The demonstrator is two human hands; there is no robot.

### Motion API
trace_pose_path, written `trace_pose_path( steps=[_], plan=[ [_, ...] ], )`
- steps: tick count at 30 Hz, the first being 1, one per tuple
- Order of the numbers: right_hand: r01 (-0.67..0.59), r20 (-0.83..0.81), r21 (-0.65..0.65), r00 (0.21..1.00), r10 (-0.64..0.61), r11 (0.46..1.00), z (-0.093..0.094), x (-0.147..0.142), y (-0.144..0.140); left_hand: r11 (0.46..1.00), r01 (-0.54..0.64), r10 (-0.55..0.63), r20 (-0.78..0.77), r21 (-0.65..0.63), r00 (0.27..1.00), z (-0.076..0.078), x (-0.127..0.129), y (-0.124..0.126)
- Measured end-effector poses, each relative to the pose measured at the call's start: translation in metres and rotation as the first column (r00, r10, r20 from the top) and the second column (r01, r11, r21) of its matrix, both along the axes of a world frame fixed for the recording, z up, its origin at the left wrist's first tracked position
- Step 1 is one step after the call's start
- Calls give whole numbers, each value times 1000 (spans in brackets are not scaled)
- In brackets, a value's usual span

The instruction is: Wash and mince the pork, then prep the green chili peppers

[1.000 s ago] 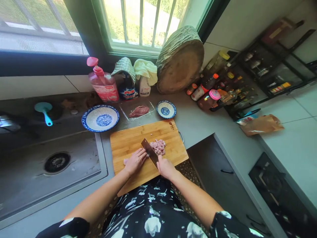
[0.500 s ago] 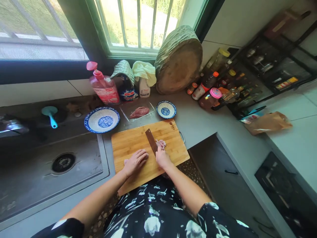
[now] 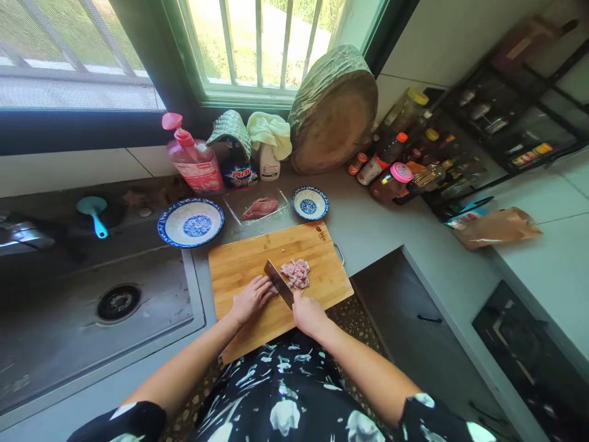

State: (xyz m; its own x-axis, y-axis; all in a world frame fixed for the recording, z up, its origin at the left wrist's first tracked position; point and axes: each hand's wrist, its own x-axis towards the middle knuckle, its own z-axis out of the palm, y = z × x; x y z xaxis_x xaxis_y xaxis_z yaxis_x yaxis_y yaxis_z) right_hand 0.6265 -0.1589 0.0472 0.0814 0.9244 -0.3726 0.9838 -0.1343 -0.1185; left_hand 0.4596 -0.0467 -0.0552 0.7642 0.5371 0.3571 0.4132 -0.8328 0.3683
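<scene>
Now the right hand [image 3: 309, 314] holds 1 cleaver [image 3: 278, 284] beside meat [image 3: 297, 274].

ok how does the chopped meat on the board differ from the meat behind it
The chopped meat is a loose heap of small bits, while the rear piece is one lump. The chopped meat is paler pink; the rear piece looks darker red. The chopped meat sits on the wooden board, the rear piece on what looks like clear plastic. Both look raw.
</scene>
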Motion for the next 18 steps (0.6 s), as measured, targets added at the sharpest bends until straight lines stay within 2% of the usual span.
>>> trace_pose_path(
  steps=[3,7,10,15,18],
  plan=[
    [-3,8,-6,1000,3,1000,-4,-5,2,1000,4,-4,23,-14,1000,1,-1,0],
    [-25,9,40,1000,24,999,-14,-21,42,1000,26,-26,38,-7,999,-1,-2,0],
    [-21,0,67,1000,21,998,-18,-17,60,1000,27,-27,62,7,998,-2,-3,-2],
    [78,6,62,997,-78,995,-16,3,48,1000,-3,4,104,-3,995,-1,-4,-6],
    [11,-12,86,1000,-10,996,-13,-2,41,1000,0,-1,91,18,996,1,-4,-6]
  ],
)
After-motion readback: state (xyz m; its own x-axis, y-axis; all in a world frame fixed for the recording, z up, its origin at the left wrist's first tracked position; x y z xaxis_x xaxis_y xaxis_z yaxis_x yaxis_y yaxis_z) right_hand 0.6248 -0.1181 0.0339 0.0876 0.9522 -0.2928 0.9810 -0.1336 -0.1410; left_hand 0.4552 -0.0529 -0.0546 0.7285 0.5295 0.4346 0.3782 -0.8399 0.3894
